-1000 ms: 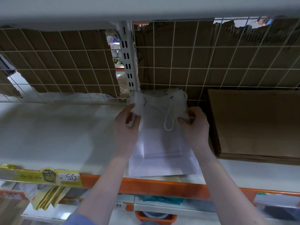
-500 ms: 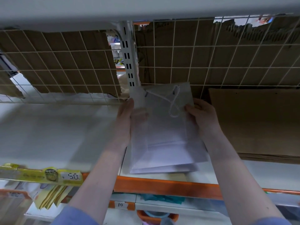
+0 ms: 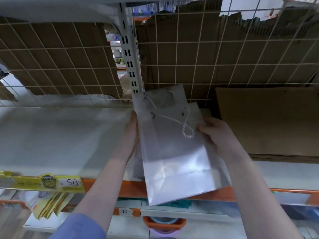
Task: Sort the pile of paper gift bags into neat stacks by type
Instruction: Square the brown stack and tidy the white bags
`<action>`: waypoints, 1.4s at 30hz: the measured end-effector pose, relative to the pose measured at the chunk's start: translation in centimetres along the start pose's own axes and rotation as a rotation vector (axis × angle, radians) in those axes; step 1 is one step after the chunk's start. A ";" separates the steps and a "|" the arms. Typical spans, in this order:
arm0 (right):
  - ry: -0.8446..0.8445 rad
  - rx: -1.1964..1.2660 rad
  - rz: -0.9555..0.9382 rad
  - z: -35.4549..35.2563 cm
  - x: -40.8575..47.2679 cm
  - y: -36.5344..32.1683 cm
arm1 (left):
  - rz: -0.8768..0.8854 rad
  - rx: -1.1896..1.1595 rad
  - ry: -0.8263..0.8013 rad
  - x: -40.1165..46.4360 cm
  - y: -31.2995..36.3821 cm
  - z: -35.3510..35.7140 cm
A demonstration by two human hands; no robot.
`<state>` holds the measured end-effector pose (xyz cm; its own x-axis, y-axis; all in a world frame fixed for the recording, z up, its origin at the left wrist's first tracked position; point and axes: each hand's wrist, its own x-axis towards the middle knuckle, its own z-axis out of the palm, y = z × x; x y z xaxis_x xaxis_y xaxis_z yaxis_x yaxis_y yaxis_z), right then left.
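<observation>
Silver gift bags [image 3: 174,152]: a small flat bundle at the centre of the frame, held between both hands above the white shelf [image 3: 60,135], the lower corner hanging out past the orange shelf edge [image 3: 131,187].
Long axis: ran from the upper centre, by the wire grid [image 3: 215,54], down toward the lower centre, tilted slightly so the bottom swung right.
Rope handle [image 3: 187,130]: a twisted loop lying on the top bag's face, near the right thumb.
Left hand [image 3: 132,135]: fingers straight, flat against the bundle's left edge; whether any curled behind could not be told.
Right hand [image 3: 215,133]: grip closed on the right edge, thumb on top, fingers underneath.
Nearer hand: both flanked the bundle evenly.
Brown bag stack [image 3: 267,121]: lay at the right of the frame, just beside the right hand.
Judgement: squaring the bundle's edges looked the step in hand.
</observation>
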<state>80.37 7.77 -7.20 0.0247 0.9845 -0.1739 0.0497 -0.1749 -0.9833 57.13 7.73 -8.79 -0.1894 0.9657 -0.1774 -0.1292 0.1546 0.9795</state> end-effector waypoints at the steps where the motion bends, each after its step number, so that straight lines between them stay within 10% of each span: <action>1: 0.005 0.015 -0.013 -0.1 0.0 -0.2 | 0.010 0.005 0.015 0.0 0.0 0.0; 9: 0.066 0.004 -0.039 1.3 1.2 -2.6 | 0.069 0.026 0.021 -0.5 1.1 -0.3; 18: 0.132 -0.192 -0.114 3.9 4.6 -2.7 | 0.031 0.634 0.329 1.8 0.7 -0.3; 23: 0.131 -0.404 0.068 3.8 4.9 -1.5 | -0.235 0.434 0.211 2.1 1.0 0.0; 32: -0.015 -0.026 0.425 3.4 4.0 -2.0 | -0.285 0.293 0.098 2.1 2.0 0.6; 42: -0.019 0.108 -0.113 2.1 3.5 -5.0 | 0.210 0.053 0.097 1.1 4.9 2.2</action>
<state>78.11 12.17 -2.99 0.0065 0.9981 -0.0616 -0.0564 -0.0612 -0.9965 58.41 9.99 -4.02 -0.3001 0.9536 0.0251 -0.0263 -0.0346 0.9991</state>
